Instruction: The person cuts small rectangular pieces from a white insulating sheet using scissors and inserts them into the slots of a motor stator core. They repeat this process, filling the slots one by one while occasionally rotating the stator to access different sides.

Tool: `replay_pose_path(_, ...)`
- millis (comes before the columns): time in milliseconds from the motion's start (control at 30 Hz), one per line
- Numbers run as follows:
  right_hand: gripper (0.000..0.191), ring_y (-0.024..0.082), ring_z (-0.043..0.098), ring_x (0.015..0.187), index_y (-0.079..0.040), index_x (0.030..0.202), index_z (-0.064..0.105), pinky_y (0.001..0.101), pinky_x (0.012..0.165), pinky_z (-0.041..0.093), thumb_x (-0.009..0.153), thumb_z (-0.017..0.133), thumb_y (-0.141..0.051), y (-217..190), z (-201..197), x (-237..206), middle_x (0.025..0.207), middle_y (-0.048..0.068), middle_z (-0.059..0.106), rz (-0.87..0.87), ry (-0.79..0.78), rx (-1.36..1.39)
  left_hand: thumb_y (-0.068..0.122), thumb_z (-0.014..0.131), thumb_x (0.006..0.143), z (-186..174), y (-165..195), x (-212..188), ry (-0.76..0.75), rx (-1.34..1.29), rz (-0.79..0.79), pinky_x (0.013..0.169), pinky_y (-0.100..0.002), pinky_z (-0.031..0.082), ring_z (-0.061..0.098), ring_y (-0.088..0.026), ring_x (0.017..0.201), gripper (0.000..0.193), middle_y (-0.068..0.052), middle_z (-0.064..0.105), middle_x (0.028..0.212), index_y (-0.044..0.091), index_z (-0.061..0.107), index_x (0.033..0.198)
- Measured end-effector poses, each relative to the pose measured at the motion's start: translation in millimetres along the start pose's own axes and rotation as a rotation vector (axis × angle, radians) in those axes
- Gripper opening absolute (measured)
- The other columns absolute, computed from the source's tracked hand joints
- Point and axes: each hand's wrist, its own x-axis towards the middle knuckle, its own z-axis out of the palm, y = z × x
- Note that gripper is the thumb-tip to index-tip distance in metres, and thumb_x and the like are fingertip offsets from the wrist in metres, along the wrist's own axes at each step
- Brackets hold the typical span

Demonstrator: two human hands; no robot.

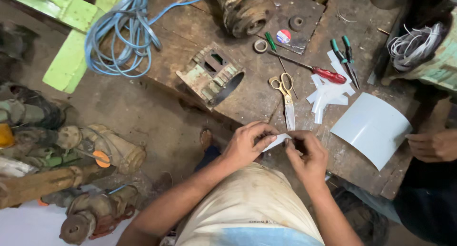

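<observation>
My left hand (247, 143) and my right hand (309, 155) pinch the two ends of a small white paper strip (277, 141) just above the near edge of a worn wooden workbench (190, 32). Yellow-handled scissors (285, 96) lie on the bench right beyond my hands. Several cut white strips (328, 91) are piled to the right of the scissors. A curved white sheet (373, 127) lies at the bench's right edge.
A red-handled screwdriver (323, 73), green-handled pliers (345, 58), a tape roll (260, 46), a rusty motor housing (212, 77) and blue cable (126, 32) lie on the bench. Another person's hand (433, 145) rests at the right. Old pumps (95, 155) crowd the floor on the left.
</observation>
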Motion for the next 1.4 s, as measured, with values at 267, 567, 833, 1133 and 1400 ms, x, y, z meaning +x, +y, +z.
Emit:
replay_pose_path(267, 0.019, 0.022, 0.075, 0.088, -0.002, 0.102, 0.073, 0.0303, 0.073, 0.060, 0.084, 0.078, -0.006, -55, -5, 9, 0.102, 0.011, 0.074, -0.189, -0.123, -0.105, 0.014, 0.068, 0.097, -11, 3, -19, 0.081, 0.021, 0.121, 0.089, -0.038, 0.056, 0.071, -0.033, 0.100, 0.016, -0.015, 0.070, 0.106, 0.003, 0.070, 0.109)
replay_pose_path(567, 0.021, 0.026, 0.073, 0.082, -0.003, 0.098, 0.075, 0.0339, 0.070, 0.057, 0.079, 0.081, -0.007, -76, 16, 10, 0.100, 0.012, 0.074, -0.421, -0.047, -0.293, 0.005, 0.064, 0.098, -28, 3, -25, 0.148, -0.016, 0.153, 0.087, -0.039, 0.056, 0.070, -0.035, 0.100, 0.013, -0.016, 0.069, 0.106, 0.002, 0.066, 0.110)
replay_pose_path(833, 0.009, 0.014, 0.068, 0.078, -0.001, 0.102, 0.072, 0.0282, 0.068, 0.054, 0.093, 0.073, -0.003, -64, 37, 23, 0.093, 0.010, 0.073, -0.024, 0.095, 0.009, 0.009, 0.064, 0.101, -29, 11, -1, 0.078, -0.545, -0.121, 0.082, -0.035, 0.055, 0.065, -0.025, 0.092, 0.011, -0.010, 0.068, 0.099, 0.006, 0.063, 0.112)
replay_pose_path(1133, 0.014, 0.010, 0.072, 0.077, -0.001, 0.103, 0.073, 0.0242, 0.066, 0.056, 0.090, 0.069, 0.000, -88, 53, 30, 0.097, 0.007, 0.076, -0.073, 0.068, -0.072, 0.023, 0.076, 0.093, -86, 15, 3, 0.147, -0.195, 0.143, 0.083, -0.036, 0.055, 0.070, -0.024, 0.093, 0.020, -0.009, 0.070, 0.096, 0.005, 0.071, 0.100)
replay_pose_path(1400, 0.009, 0.015, 0.069, 0.096, 0.001, 0.096, 0.070, 0.0291, 0.085, 0.053, 0.088, 0.073, -0.001, -91, 68, 25, 0.104, 0.010, 0.073, -0.003, -0.030, 0.038, 0.023, 0.075, 0.095, -103, -9, -6, 0.055, -0.177, 0.207, 0.085, -0.038, 0.056, 0.071, -0.030, 0.095, 0.020, -0.013, 0.073, 0.099, 0.005, 0.073, 0.102)
